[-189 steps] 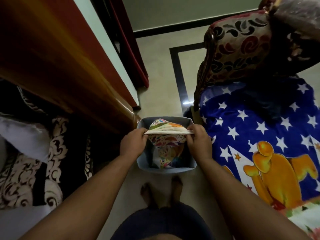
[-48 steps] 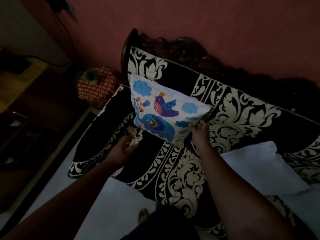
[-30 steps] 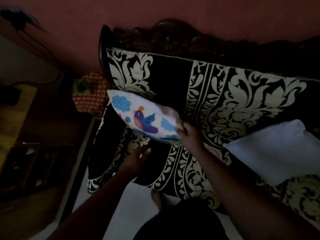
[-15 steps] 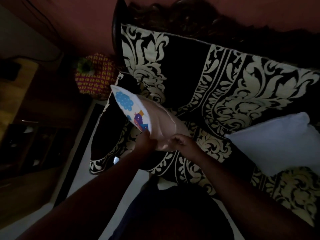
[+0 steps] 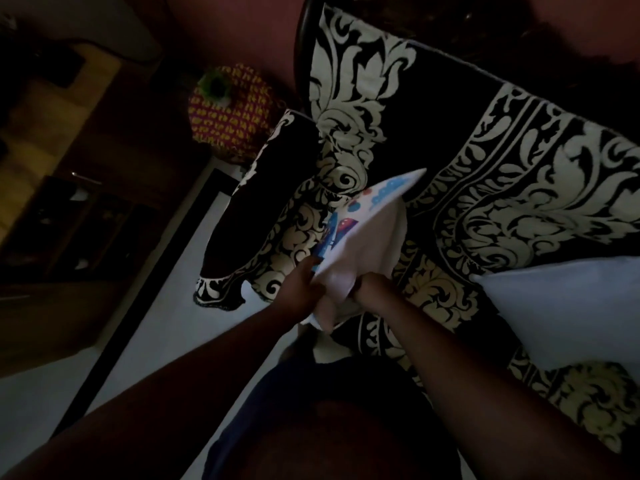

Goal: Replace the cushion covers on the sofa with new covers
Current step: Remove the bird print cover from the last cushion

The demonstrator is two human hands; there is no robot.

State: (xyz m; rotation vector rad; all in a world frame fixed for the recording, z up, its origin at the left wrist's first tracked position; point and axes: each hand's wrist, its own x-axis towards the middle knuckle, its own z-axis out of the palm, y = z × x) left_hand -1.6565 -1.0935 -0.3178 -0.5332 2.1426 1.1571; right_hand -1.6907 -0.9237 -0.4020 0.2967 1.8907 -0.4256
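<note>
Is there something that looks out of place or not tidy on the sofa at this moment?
Yes. A plain white cushion lies bare on the sofa, with no printed cover. The left hand and right hand grip the printed cushion at its lower end, where pale fabric bunches out.

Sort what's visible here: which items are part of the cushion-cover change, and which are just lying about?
Part of the job:
- printed cushion, gripped at its near end by the left hand and right hand
- plain white cushion, lying uncovered on the sofa

Just lying about:
- red-and-yellow patterned basket on the floor beside the sofa
- dark wooden cabinet on the left
</note>
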